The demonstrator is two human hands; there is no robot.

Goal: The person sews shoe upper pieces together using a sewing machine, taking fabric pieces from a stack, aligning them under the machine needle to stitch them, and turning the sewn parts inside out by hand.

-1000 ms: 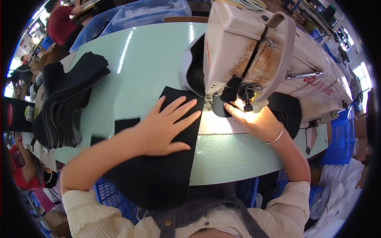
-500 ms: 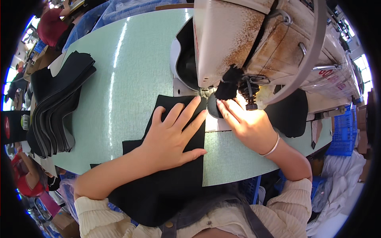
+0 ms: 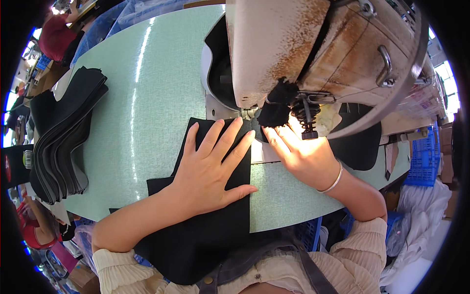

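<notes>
My left hand (image 3: 210, 169) lies flat with fingers spread on a black fabric piece (image 3: 196, 250), which hangs over the table's front edge toward my lap. Its upper edge reaches the needle area of an industrial sewing machine (image 3: 276, 44). At the right of the needle, my right hand (image 3: 311, 159) has its fingers close together on a small dark, curved fabric piece (image 3: 256, 128). My right thumb is hidden, and bright lamp light washes out some fingers. A black fuzzy pad (image 3: 278, 105) and a spring tension knob (image 3: 309, 120) hang just above those fingers.
A stack of black fabric pieces (image 3: 63, 137) lies on the left of the pale green table (image 3: 166, 73). Another black piece (image 3: 357, 142) rests behind the right wrist. Blue crates (image 3: 422, 159) and white plastic sheeting (image 3: 416, 220) stand at right. Other people are at far left.
Both hands stay by the needle while my left fingers spread wider. The small curved piece shows less, lying closer to the black fabric edge. The whole view has shifted slightly.
</notes>
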